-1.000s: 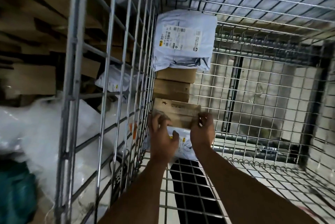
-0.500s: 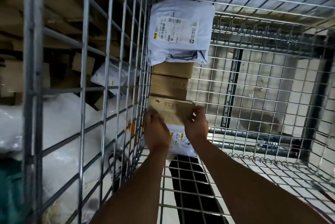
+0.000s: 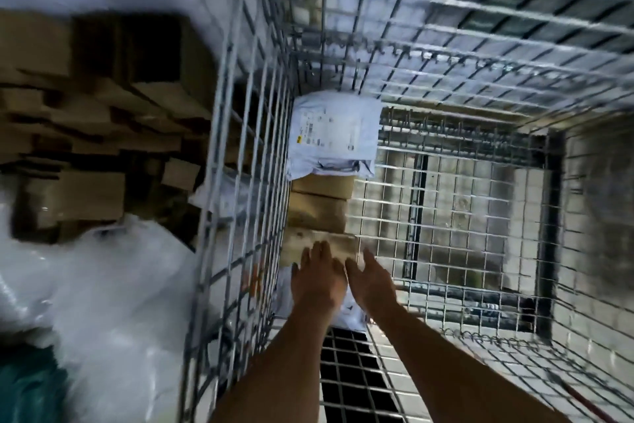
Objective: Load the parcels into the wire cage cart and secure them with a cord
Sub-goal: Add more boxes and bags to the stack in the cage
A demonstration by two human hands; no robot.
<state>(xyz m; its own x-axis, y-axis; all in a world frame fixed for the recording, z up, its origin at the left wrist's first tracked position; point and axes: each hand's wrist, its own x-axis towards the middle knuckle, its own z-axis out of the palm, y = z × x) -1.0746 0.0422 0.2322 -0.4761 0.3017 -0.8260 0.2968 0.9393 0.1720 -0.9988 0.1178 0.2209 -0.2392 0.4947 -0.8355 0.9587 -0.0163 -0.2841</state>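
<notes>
Parcels line the left wall of the wire cage cart (image 3: pixel 446 86) in a single row down the middle of the frame. Half a second ago our hands gripped the nearest brown box (image 3: pixel 319 244) by its two sides; now both have let go and drawn back toward us, and the view has tilted up, with the whole picture blurred.

Going left to right: at the upper left we see a heap of flattened cardboard (image 3: pixel 103 107), and below it a big white plastic bag (image 3: pixel 113 292), both outside the cage. The left wire wall (image 3: pixel 240 217) stands between them and the parcels.

Inside we count five parcels: one grey mailer bag (image 3: pixel 334 138) with a label at the far end, three brown boxes in a line toward us, and one white mailer (image 3: pixel 350 314) nearest us, mostly hidden under our hands.

Our left hand (image 3: pixel 317 282) lies spread, fingers straight, fingertips over the near edge of the closest box; whether they touch it we cannot tell. Our right hand (image 3: pixel 368 280), just beside it, is likewise spread and holds nothing. To the right the cage floor (image 3: pixel 480 234) shows tiled ground through the mesh.
</notes>
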